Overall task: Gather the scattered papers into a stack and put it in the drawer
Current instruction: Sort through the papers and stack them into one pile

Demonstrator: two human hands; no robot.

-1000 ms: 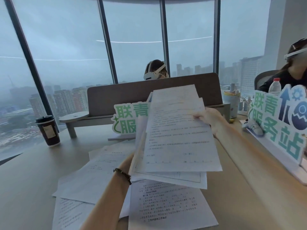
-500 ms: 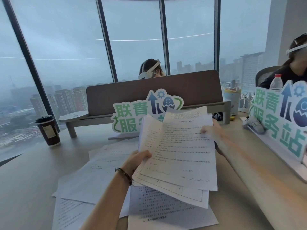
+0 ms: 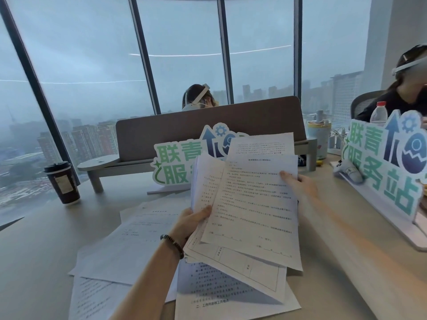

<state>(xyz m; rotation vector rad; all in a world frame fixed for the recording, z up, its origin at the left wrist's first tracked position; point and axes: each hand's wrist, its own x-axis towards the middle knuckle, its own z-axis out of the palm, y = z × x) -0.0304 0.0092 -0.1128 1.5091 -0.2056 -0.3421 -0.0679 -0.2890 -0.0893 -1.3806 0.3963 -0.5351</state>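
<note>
left hand (image 3: 191,224) and right hand (image 3: 300,187) pinching opposite edges of a loose sheaf of papers (image 3: 249,211) held above the desk (image 3: 34,250), more sheets (image 3: 129,245) lying scattered beneath, near left.

Bare desk (image 3: 34,262) left of the loose sheets (image 3: 129,245). Blocked behind them by coffee cup (image 3: 62,183) and green sign (image 3: 178,167). Hemmed right by second sign (image 3: 383,167).
</note>
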